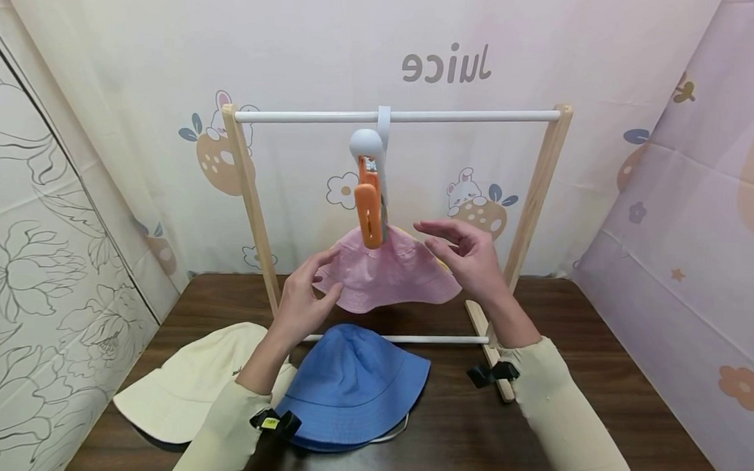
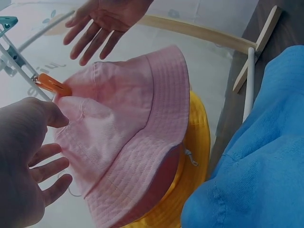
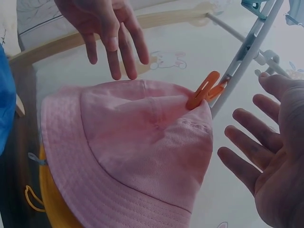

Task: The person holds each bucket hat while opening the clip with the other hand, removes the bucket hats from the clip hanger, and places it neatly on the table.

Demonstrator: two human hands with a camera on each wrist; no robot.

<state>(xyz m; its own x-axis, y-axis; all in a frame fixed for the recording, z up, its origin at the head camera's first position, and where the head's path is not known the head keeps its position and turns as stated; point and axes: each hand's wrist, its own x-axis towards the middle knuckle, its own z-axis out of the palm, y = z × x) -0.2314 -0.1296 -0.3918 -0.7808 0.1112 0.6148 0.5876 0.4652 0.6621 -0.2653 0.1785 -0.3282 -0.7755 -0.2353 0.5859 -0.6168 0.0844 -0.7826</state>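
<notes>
Head view shows a soft pink cotton bucket hat point(image 1: 388, 274) hanging by an orange plastic clip point(image 1: 368, 207) from the white rail point(image 1: 406, 116) of a wooden rack, the left hand point(image 1: 303, 299) and right hand point(image 1: 466, 256) spread wide beside it, gripping nothing, above the dark wood worktop point(image 1: 596, 382).

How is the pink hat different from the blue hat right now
The pink hat hangs from an orange clip on the rack, off the table; the blue hat lies flat on the table. The pink one hangs between the left hand and right hand, both open beside it; the blue one lies nearer the person, below the left forearm. A yellow hat hangs behind the pink hat. Both are soft bucket hats.
</notes>
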